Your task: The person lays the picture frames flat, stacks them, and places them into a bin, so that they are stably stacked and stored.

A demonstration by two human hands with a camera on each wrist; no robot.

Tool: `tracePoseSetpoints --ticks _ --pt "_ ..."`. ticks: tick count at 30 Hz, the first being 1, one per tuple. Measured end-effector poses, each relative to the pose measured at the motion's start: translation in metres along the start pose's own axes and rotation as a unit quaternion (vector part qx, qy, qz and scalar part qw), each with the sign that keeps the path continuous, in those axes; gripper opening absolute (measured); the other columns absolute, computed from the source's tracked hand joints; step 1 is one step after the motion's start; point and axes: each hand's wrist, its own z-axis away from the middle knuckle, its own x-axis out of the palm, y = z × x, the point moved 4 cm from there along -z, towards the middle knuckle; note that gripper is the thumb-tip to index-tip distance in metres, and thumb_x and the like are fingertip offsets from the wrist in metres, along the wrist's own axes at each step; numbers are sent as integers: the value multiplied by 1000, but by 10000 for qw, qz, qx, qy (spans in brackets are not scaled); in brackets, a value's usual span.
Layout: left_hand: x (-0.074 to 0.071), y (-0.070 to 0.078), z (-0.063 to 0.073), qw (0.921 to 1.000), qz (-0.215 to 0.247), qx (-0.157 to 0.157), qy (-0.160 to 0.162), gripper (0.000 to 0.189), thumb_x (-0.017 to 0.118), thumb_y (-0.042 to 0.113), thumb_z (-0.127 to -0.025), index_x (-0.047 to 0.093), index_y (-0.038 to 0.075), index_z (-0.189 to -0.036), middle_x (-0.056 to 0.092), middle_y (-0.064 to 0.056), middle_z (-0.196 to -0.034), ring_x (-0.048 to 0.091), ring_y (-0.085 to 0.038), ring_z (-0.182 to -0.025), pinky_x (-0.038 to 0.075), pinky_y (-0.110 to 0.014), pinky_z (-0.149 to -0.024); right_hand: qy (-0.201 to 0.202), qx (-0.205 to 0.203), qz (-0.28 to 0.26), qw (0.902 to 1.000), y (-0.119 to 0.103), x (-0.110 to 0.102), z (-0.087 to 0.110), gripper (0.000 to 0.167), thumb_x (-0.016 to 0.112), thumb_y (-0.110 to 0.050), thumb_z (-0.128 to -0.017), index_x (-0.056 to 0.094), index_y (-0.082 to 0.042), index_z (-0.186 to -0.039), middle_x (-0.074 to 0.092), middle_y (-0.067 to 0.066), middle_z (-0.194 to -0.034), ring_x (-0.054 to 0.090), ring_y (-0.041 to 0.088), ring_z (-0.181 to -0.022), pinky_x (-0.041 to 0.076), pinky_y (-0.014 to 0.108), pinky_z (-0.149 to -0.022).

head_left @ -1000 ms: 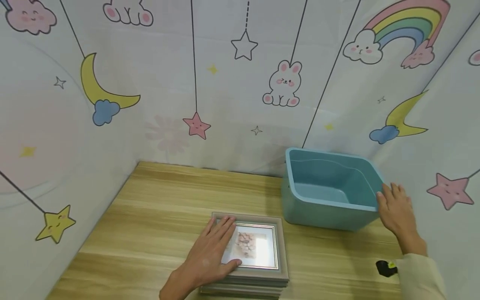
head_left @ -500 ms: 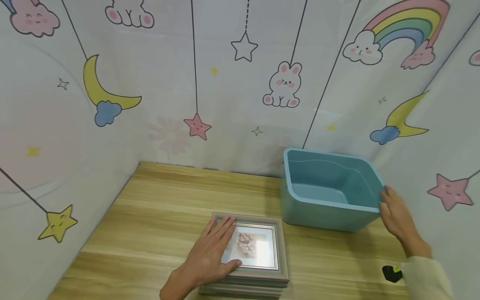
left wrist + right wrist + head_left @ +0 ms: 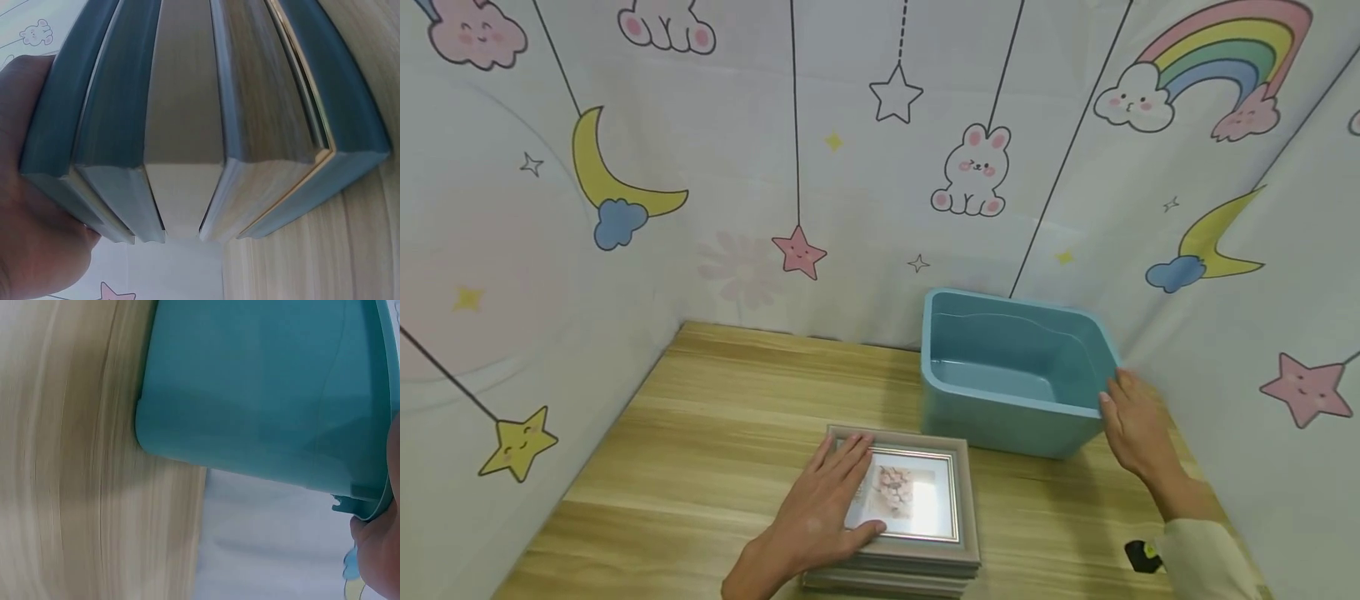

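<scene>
A stack of picture frames (image 3: 887, 575) lies on the wooden table. The topmost picture frame (image 3: 964, 492) has a beige border and a pink flower print behind glass. My left hand (image 3: 812, 508) rests flat on it with the fingers straight. From the left wrist view, the sides of several stacked frames (image 3: 184, 94) show in teal, beige and wood tones. At the back right is a light blue plastic bin (image 3: 1000, 417) with nothing inside. My right hand (image 3: 1138, 429) grips its right front rim corner; in the right wrist view, fingers (image 3: 378, 550) curl at the rim.
The wooden tabletop (image 3: 700, 417) meets a white cloth backdrop (image 3: 737, 167) printed with stars, moons and rabbits at the back and sides. A small black device (image 3: 1142, 556) sits by the right sleeve (image 3: 1206, 558). The bin's front wall stands close behind the frames.
The bin has slid left along the back of the table, with my right hand moving along at its corner. My left hand and the picture frames have stayed in place.
</scene>
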Motion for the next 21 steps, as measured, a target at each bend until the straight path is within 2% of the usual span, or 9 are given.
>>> tracePoseSetpoints --ticks 4,8,15,21 --pt "0 1 -2 10000 -17 37 -8 85 66 57 -85 48 0 -146 38 -12 -160 32 -27 -150 20 -50 -124 -116 -82 -32 9999 -18 9 -5 53 30 -19 -109 41 25 -135 30 45 -149 25 59 -142 14 59 -123" --pt "1 2 -1 10000 -24 69 11 85 66 57 -85 49 -1 -145 38 -12 -160 33 -27 -150 20 -51 -124 -250 -145 24 9996 -32 18 -10 54 31 -21 -109 40 24 -137 29 42 -151 25 56 -143 13 56 -124" --pt "0 2 2 9999 -46 49 150 84 67 56 -84 51 -1 -143 39 -12 -159 33 -26 -150 19 -49 -124 -602 -48 98 9981 -54 31 -23 57 28 -26 -110 39 21 -141 26 38 -156 21 53 -147 19 62 -120" --pt "0 2 1 9998 46 76 187 83 68 55 -84 51 -1 -143 39 -12 -160 33 -26 -150 20 -49 -123 -620 -196 248 9976 -74 40 -31 55 30 -25 -110 44 20 -138 27 38 -155 22 52 -147 20 62 -119"
